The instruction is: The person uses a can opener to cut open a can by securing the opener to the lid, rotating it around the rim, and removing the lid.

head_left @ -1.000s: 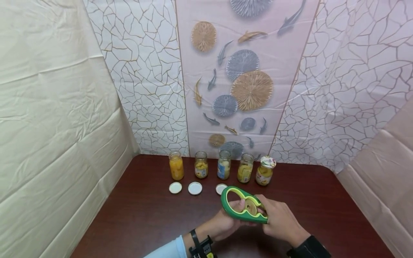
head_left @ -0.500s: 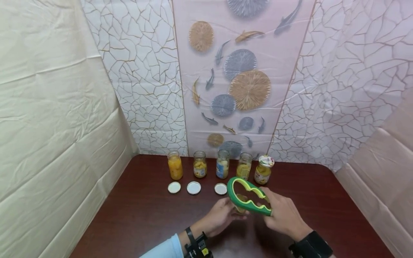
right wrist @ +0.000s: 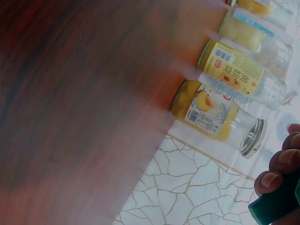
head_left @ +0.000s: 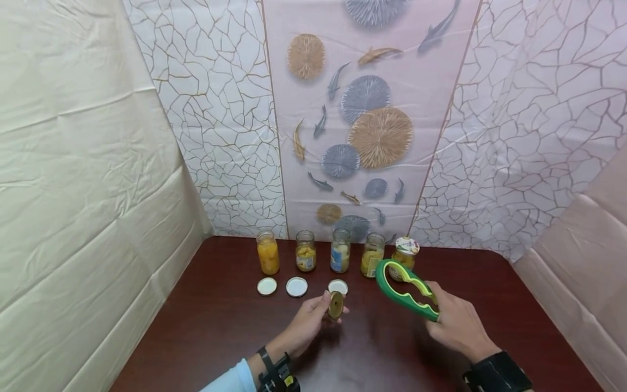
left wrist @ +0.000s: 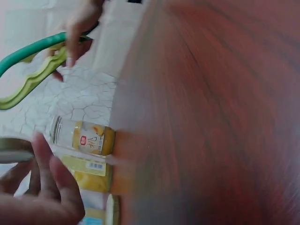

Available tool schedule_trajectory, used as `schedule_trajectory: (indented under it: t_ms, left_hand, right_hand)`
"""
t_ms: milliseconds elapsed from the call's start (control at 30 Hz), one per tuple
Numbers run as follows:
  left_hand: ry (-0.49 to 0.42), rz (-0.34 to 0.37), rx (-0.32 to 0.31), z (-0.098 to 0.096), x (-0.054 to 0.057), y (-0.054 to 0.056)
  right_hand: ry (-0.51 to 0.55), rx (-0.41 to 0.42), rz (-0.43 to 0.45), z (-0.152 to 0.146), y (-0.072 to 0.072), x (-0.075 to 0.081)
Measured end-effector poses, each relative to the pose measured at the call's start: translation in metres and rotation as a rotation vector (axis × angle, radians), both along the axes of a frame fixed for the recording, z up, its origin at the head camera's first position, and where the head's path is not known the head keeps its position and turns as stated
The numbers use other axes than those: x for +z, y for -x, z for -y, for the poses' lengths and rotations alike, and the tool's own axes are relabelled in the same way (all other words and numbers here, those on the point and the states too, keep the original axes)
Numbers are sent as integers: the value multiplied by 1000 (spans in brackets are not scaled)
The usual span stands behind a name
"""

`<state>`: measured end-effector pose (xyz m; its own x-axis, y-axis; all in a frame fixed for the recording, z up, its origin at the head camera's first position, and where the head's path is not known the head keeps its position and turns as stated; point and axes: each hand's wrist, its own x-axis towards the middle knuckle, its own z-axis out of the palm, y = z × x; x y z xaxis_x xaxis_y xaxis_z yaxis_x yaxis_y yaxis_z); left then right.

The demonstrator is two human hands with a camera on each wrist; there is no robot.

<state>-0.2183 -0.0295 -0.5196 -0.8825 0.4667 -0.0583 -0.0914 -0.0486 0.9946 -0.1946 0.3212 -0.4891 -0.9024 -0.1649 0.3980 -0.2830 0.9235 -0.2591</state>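
Observation:
My left hand (head_left: pixel 306 324) pinches a round gold jar lid (head_left: pixel 336 305) between thumb and fingers, tilted so that its face shows in the head view. The left wrist view has that lid edge-on at its left border. Farther right, my right hand (head_left: pixel 458 324) grips the handle end of a green jar opener (head_left: pixel 406 296) with a wavy lime inner edge. The opener is raised above the table, and nothing sits inside its loop. In the right wrist view only curled fingertips (right wrist: pixel 286 157) and a dark green piece of the opener show.
A row of glass jars of fruit stands at the back of the dark table (head_left: pixel 196 337). The rightmost jar (head_left: pixel 405 256) wears a lid; an orange-filled jar (head_left: pixel 268 256) ends the row at left. Lids (head_left: pixel 266 286) lie in front, the right one (head_left: pixel 338 287) near my left hand.
The gold lid, earlier within the opener's loop, has come away in my left hand, which moved left. My right hand shifted right with the opener.

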Motion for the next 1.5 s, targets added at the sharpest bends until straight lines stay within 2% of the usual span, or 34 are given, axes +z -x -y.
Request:
schedule_trajectory:
  t_ms: [67, 167, 333, 433, 500, 600, 700, 733, 867, 933, 967, 1000, 1200, 1400, 1467, 1500]
  left_hand:
    - [100, -80, 27, -4, 2, 2]
    - [283, -240, 19, -12, 3, 8]
    - [585, -567, -71, -32, 5, 18]
    - [754, -719, -148, -47, 9, 25]
    - [857, -779, -195, -58, 12, 30]
    - [978, -850, -233, -74, 12, 38]
    - [1080, -883, -262, -86, 7, 43]
    - [1114, -908, -259, -91, -5, 49]
    - [1163, -893, -297, -97, -14, 51]
    - [1148, -892, -290, -99, -15, 49]
    - [1134, -876, -297, -97, -5, 44]
    - [1127, -878, -286, -98, -4, 42]
    - [1097, -885, -249, -99, -5, 39]
    - [1059, -828, -206, -103, -10, 50]
    - [1036, -806, -172, -106, -21, 61]
    - [1026, -780, -158, -106, -22, 65]
  right_hand:
    - [7, -6, 7, 0, 0, -1]
    - [22, -23, 24, 1, -1, -2]
    - [34, -44, 32, 3, -5, -2]
    - [30, -32, -1, 3, -8, -2]
    - [22, -19, -50, 2, -11, -1]
    - [14, 9, -119, 2, -14, -1]
    - [24, 42, -176, 4, -17, 0]
    - [29, 51, -190, 5, -18, 0]
    - [51, 93, -249, 11, -20, 0]
    - [50, 101, -259, 12, -20, 0]
    - [49, 107, -263, 13, -20, 1]
    - [46, 109, -264, 12, -19, 1]
    - [35, 102, -236, 13, -19, -1]
    - [34, 82, -188, 15, -20, -1]
    - [25, 72, -167, 15, -20, -2]
    - [18, 67, -157, 15, -20, -2]
